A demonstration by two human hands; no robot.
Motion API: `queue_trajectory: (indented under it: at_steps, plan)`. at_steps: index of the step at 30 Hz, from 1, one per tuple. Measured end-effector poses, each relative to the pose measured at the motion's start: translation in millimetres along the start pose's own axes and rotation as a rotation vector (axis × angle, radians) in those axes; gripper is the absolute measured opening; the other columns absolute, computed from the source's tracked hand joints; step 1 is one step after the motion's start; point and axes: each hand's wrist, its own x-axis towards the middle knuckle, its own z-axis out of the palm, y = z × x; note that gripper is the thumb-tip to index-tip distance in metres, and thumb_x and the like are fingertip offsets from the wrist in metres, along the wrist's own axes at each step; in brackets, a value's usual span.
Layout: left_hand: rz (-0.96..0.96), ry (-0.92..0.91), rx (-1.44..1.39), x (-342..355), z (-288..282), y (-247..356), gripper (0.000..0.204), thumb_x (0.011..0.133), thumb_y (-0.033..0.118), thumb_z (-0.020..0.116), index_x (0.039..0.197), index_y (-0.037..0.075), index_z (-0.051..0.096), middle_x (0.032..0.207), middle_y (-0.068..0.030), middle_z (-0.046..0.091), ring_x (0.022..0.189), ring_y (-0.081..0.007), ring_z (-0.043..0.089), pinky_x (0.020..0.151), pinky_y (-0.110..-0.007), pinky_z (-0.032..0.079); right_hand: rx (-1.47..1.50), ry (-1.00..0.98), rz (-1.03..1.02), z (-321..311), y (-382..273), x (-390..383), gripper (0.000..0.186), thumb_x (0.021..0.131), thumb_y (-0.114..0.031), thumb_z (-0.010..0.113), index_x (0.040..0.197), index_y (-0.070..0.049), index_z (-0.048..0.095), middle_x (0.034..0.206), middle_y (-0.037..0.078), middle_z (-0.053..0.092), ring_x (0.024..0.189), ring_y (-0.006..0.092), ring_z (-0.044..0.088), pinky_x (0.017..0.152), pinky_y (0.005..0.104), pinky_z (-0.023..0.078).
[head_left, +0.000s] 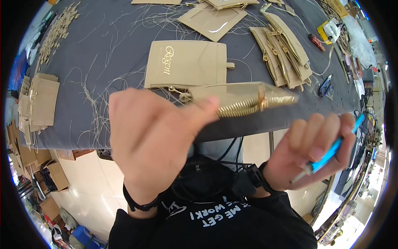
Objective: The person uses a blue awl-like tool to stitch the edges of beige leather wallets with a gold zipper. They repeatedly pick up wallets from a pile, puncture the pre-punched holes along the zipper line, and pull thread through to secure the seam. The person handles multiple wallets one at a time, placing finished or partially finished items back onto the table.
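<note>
My left hand (153, 137) is closed, pinching a beige zip card wallet (238, 92) between thumb and fingers. The wallet's gold zipper teeth and slider face me, and it is smeared by motion at its right end. Off to the right, apart from the wallet, my right hand (309, 147) curls around a slim blue-handled tool (331, 152). A thin, pale tip points out of its lower end; its exact kind cannot be made out. Just beyond the held wallet lies a flat beige card wallet (186, 64) with gold lettering, a side tab and a zipper.
More zipped wallets (282, 52) are piled at the far right, and a windowed wallet (215, 20) lies farther back. A wallet stack (43, 99) stands at the table's left, below beige scraps (60, 31). Loose threads (93, 103) spread over the dark table (107, 62). Small cutters (326, 86) lie right.
</note>
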Motion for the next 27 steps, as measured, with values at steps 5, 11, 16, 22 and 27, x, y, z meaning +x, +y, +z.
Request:
queue_trajectory:
  at_steps: [5,11,16,22,27]
  plan:
    - [0.14,-0.153,0.11,-13.7,2.6,-10.3,0.03,0.055,0.013,0.072,0.084,0.01,0.066,0.064,0.0015,0.046,0.06,-0.016,0.046,0.061,-0.03,0.033,-0.137,0.015,-0.043,4.8,4.4,1.4,0.019,0.093,-0.021,0.033,0.095,-0.005,0.044,0.055,0.007,0.042,0.039,0.0115,0.031,0.035,0.0251,0.023]
    - [-0.126,-0.191,0.067,-22.2,7.1,-14.5,0.026,0.057,0.012,0.077,0.079,0.007,0.065,0.067,-0.0013,0.046,0.064,-0.0156,0.042,0.058,-0.028,0.033,-0.55,-0.011,0.084,-5.4,54.0,-1.8,0.027,0.095,-0.03,0.032,0.108,-0.006,0.032,0.064,0.018,0.052,0.041,0.0171,0.044,0.037,0.0252,0.037]
    - [-0.129,-0.235,0.009,-25.6,5.5,-22.2,0.031,0.054,0.019,0.079,0.077,0.007,0.062,0.067,-0.0011,0.046,0.063,-0.0157,0.041,0.057,-0.028,0.032,-0.698,-0.057,0.101,-8.3,57.8,-5.9,0.03,0.095,-0.032,0.03,0.108,-0.005,0.028,0.066,0.021,0.054,0.04,0.0182,0.045,0.037,0.0247,0.039]
    - [-0.17,-0.291,0.065,-15.9,8.2,-12.8,0.036,0.056,0.03,0.078,0.074,0.007,0.056,0.063,-0.0004,0.042,0.06,-0.0154,0.037,0.059,-0.029,0.029,-0.799,-0.021,0.027,2.8,60.9,-7.1,0.033,0.094,-0.036,0.029,0.105,-0.005,0.029,0.063,0.021,0.053,0.035,0.0177,0.041,0.034,0.0243,0.036]
    - [-0.139,-0.296,0.117,-19.9,13.6,-18.4,0.018,0.072,0.019,0.067,0.072,0.007,0.053,0.061,-0.0003,0.04,0.059,-0.0157,0.036,0.06,-0.029,0.027,-0.774,0.142,0.139,-5.7,58.8,-5.6,0.034,0.094,-0.036,0.029,0.105,-0.004,0.03,0.064,0.02,0.053,0.035,0.017,0.041,0.034,0.024,0.036]
